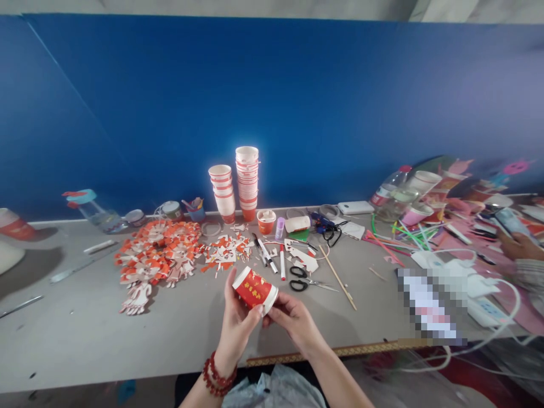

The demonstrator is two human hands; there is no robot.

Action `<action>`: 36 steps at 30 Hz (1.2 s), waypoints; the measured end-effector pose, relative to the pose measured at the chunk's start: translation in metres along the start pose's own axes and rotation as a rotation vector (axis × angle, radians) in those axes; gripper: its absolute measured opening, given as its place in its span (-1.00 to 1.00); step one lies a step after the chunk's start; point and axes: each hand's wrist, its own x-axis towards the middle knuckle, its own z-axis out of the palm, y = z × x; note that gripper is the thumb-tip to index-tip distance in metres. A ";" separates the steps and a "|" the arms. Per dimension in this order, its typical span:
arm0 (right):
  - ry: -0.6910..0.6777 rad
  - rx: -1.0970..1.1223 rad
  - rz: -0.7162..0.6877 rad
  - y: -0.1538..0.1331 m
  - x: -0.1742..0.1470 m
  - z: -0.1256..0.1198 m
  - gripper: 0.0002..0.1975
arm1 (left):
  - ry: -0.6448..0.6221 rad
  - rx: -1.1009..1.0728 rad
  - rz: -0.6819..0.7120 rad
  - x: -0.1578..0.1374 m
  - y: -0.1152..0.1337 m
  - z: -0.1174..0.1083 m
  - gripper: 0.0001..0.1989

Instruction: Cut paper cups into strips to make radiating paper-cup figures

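Blue panel (272, 102) behind grey table (76, 345) — left hand (235, 326) and right hand (297, 323) gripping one red cup (255, 289).

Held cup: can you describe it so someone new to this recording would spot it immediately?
Below the blue panel, find the near side of the grey table, where the left hand and right hand are. They hold a tilted red paper cup with gold print, unlike the cup stacks standing upright near the panel.
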 end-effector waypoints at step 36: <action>0.164 -0.495 -0.216 0.004 -0.002 0.004 -0.85 | -0.081 1.050 0.762 -0.005 0.007 -0.009 -0.81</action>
